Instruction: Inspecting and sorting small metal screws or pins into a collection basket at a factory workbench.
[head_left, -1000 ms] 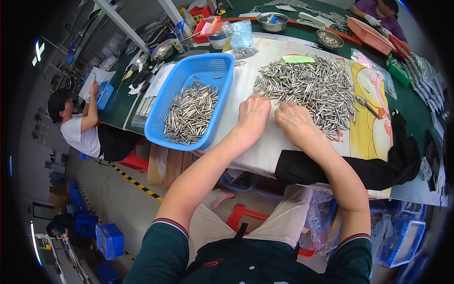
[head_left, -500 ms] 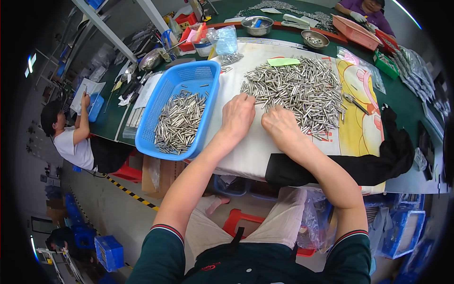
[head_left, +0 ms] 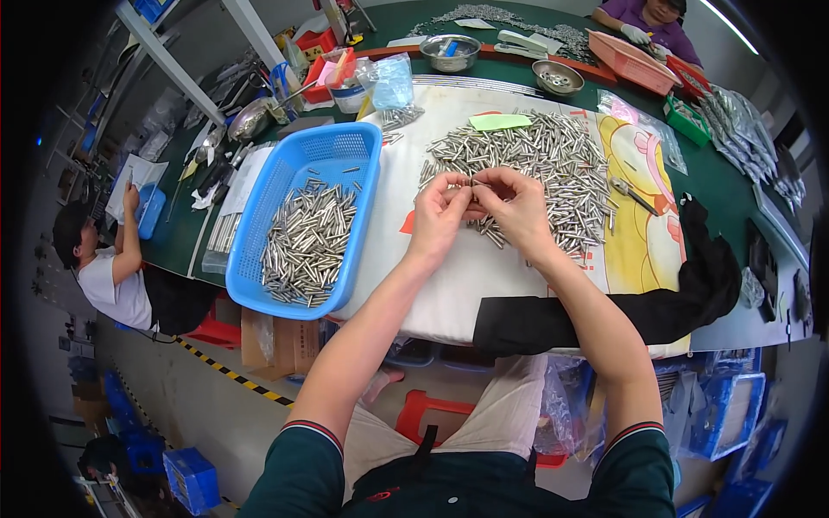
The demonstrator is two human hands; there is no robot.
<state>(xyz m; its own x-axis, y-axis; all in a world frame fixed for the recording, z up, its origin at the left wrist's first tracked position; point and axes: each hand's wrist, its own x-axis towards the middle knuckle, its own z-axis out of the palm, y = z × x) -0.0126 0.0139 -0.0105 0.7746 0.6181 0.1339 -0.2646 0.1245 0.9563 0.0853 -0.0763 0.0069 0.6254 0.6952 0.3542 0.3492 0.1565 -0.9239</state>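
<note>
Over the near left edge of a heap of small silvery metal pins [head_left: 566, 177], my two hands meet with the fingertips pinched together. My left hand [head_left: 440, 217] is closed, thumb against forefinger. My right hand [head_left: 518, 214] is closed the same way, touching the left at the fingertips. A tiny dark sliver shows between them, too small to name. To the left stands a blue plastic basket [head_left: 370, 194] with more metal pins [head_left: 311, 237] lying loose inside. A light green slip of paper [head_left: 501, 122] rests on the far side of the heap.
Pliers [head_left: 633, 195] lie right of the heap on the printed table cover. A black cloth [head_left: 596, 318] crosses the near edge beneath my right forearm. Metal bowls [head_left: 558, 78] stand at the back. Co-workers sit at the far left and far right.
My hands were apart at the heap's near edge, knuckles up; now they have come together, fingertips touching. The whole view has shifted slightly.
</note>
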